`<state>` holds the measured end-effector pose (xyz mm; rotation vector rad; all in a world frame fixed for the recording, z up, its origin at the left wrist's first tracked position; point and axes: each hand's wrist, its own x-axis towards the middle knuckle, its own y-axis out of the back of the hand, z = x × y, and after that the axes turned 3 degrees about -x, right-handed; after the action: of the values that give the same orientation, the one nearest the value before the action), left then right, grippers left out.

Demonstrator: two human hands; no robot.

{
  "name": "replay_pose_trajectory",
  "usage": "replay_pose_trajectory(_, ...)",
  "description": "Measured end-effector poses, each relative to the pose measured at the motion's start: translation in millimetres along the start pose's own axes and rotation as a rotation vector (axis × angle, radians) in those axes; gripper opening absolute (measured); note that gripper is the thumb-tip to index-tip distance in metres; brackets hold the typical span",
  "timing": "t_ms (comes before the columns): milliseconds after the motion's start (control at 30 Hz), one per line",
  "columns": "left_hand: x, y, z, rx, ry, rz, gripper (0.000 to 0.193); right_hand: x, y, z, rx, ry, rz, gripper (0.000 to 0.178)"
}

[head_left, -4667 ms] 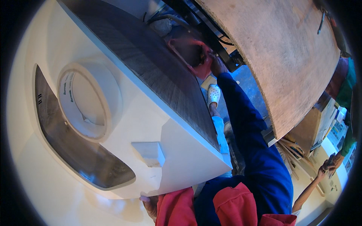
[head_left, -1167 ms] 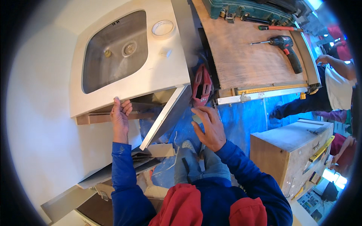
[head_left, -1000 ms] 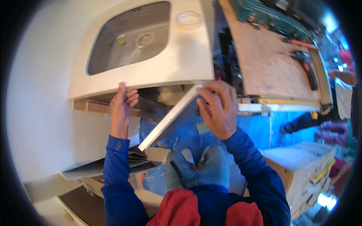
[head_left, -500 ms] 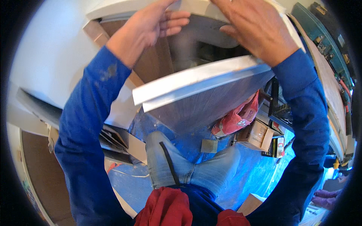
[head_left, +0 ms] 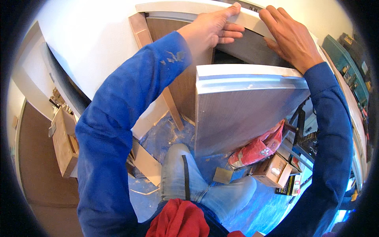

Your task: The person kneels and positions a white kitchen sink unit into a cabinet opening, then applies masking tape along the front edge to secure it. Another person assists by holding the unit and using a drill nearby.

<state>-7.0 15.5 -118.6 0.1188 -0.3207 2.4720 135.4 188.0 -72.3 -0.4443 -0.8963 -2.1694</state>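
Note:
My left hand [head_left: 217, 29] is at the near side of a curved pale top rail [head_left: 177, 7] of a brown cabinet. Its thumb lies up against the rail, and its fingers stretch out to the right below it. Farther right, my right hand [head_left: 290, 35] is draped over the same rail, fingers across its top and thumb on the near side. Below both hands stands a brown wood-grain panel [head_left: 244, 114] with a white top edge, swung out toward me like a door. Behind it, the cabinet's dark interior shows only in part.
A red bag [head_left: 260, 146] and a cardboard box [head_left: 272, 170] sit on the blue-covered floor right of my knees. A small square board [head_left: 223, 175] lies between my legs. Left stands a wooden box [head_left: 64, 140]; a teal toolbox [head_left: 342, 65] is at far right.
The view has shifted, so the cabinet and panel appear farther right. The panel's face shows more fully. My left hand has come closer to my right, its thumb now against the rail.

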Motion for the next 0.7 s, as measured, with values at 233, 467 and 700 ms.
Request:
replay_pose_trajectory(233,-7.2,1.5,-0.2,0.006,-0.024,-0.059,0.061,-6.2,-7.1,6.0,0.008,0.017,0.014,0.062)
replay_pose_trajectory(467,-30.4,7.6,-13.1,1.242,-1.227,0.217,0.058,-5.1,-5.2,3.7,0.01,0.019,0.022,0.059)
replay_pose_trajectory(700,10.7,16.3,-22.5,1.509,-1.585,0.235,0.054,-1.9,-0.4,1.5,0.022,0.05,0.126,0.055)
